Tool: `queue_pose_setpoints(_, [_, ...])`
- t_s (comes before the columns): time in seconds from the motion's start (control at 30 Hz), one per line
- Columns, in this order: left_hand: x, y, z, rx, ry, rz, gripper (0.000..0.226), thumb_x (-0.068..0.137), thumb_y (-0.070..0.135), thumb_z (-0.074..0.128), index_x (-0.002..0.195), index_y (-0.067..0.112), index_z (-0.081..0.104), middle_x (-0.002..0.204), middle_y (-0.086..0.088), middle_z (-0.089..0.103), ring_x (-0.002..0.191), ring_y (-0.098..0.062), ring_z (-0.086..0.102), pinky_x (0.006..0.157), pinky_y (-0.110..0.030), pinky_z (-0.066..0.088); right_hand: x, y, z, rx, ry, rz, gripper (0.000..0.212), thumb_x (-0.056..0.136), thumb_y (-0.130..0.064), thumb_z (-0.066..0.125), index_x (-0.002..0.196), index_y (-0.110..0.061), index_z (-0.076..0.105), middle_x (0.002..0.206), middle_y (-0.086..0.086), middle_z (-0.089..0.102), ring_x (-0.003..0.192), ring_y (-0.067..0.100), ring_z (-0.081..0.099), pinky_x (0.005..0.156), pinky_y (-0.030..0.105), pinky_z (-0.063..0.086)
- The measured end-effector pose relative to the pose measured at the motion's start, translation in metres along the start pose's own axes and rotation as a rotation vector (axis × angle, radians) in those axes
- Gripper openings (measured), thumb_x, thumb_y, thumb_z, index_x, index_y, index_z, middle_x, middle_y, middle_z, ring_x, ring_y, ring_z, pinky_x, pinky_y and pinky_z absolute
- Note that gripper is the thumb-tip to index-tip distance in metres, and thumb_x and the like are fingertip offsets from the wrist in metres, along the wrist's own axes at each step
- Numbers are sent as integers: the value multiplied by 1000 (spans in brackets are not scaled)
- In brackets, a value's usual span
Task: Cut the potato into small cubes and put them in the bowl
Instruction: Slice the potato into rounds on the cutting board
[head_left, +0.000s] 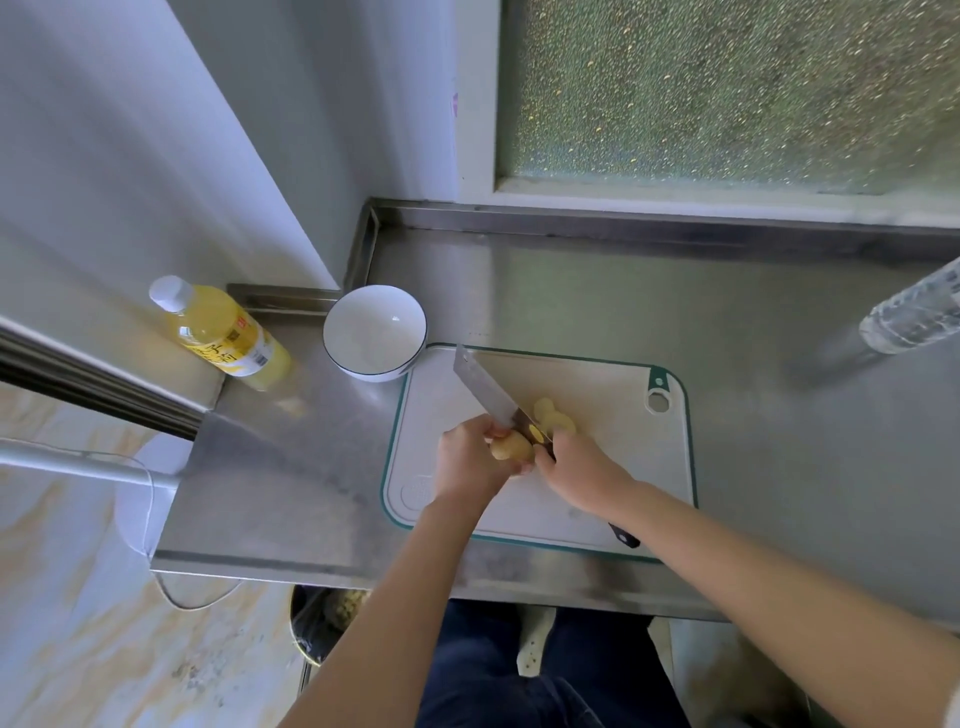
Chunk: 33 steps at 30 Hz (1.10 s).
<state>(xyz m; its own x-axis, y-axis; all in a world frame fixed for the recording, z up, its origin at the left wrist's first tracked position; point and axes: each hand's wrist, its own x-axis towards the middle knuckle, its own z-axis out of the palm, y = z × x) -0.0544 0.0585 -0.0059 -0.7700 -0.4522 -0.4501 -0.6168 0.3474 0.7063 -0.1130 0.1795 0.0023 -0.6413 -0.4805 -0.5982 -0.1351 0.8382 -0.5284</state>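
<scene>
- Potato (511, 448), a pale yellow uncut chunk, lies on the cutting board (613, 395), a little toward 9 o'clock from the board's middle.
- Left hand (470, 462) comes in from 7 o'clock and holds the chunk, with its fingers curled over the top and pressing it to the board.
- Right hand (582, 475) comes in from 4 o'clock and is wrapped round the handle of the knife (485, 387). The dark end of the handle sticks out below the wrist toward 5 o'clock.
- Knife blade points toward 11 o'clock, and its rear part stands against the chunk's 3 o'clock side, right by the left fingertips.
- Cut slices (550, 413) lie on the board just beside the blade, at 2 o'clock from the chunk.
- White bowl (374, 332) with a dark rim stands on the steel desk (571, 291) at 10 o'clock from the potato, just beside the board's far left corner, its white inside showing.
- Yellow bottle (223, 332) with a white cap stands at 9 o'clock from the bowl, near the desk's left edge.
- Clear bottle (914, 317) stands at 3 o'clock from the board, well apart from it.
- Frosted window (727, 88) sits above the desk at 12 o'clock.
</scene>
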Motion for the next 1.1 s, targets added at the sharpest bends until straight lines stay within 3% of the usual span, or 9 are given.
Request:
queue_pose_setpoints(0.2, [0, -3, -1, -26, 2, -2, 38, 59, 19, 84, 94, 16, 67, 88, 9, 61, 81, -12, 57, 62, -15, 38, -1, 7, -12, 35, -59, -40, 32, 99, -22, 39, 66, -22, 36, 59, 1, 41, 54, 15, 38, 51, 25, 28])
queue_pose_setpoints(0.47, [-1, -10, 0, -61, 13, -11, 37, 58, 19, 86, 89, 15, 66, 86, 8, 61, 76, -12, 55, 58, -14, 38, -6, 15, -9, 107, 91, 4, 32, 96, -19, 42, 65, -24, 36, 61, -3, 42, 55, 10, 38, 50, 22, 28])
queue_pose_setpoints(0.57, [-2, -15, 1, -108, 36, -19, 37, 57, 19, 87, 87, 15, 65, 85, 8, 63, 76, -13, 57, 56, -5, 37, -6, 19, -10, 77, 137, 30, 27, 96, -22, 42, 69, -20, 39, 63, -2, 44, 57, 14, 43, 50, 26, 30])
queue_pose_setpoints(0.67, [-1, -16, 1, -128, 35, -23, 38, 57, 20, 87, 88, 16, 65, 87, 7, 64, 78, -13, 58, 58, -7, 38, -6, 17, -13, 61, 209, 26, 25, 97, -23, 42, 74, -14, 42, 65, 2, 47, 65, 24, 48, 58, 32, 34])
queue_pose_setpoints(0.73, [1, -16, 0, -135, 32, -24, 39, 58, 23, 87, 89, 15, 64, 88, 7, 63, 80, -15, 59, 60, -10, 40, -7, 16, -17, 91, 245, 31, 25, 97, -22, 42, 74, -12, 42, 67, 6, 49, 65, 27, 49, 54, 33, 33])
queue_pose_setpoints(0.97, [9, -18, -7, -153, 20, -27, 43, 59, 24, 87, 95, 18, 64, 93, 5, 65, 85, -17, 62, 76, -25, 49, -20, 13, -16, 99, 196, 39, 33, 96, -23, 42, 64, -21, 33, 63, 0, 44, 56, 16, 42, 49, 23, 29])
queue_pose_setpoints(1.1, [8, -20, -5, -143, 28, 0, 42, 60, 18, 86, 95, 16, 64, 93, 4, 65, 84, -17, 62, 74, -23, 48, -23, 11, -5, 40, 137, 56, 34, 96, -24, 41, 64, -24, 31, 80, 15, 59, 68, 26, 44, 54, 34, 26])
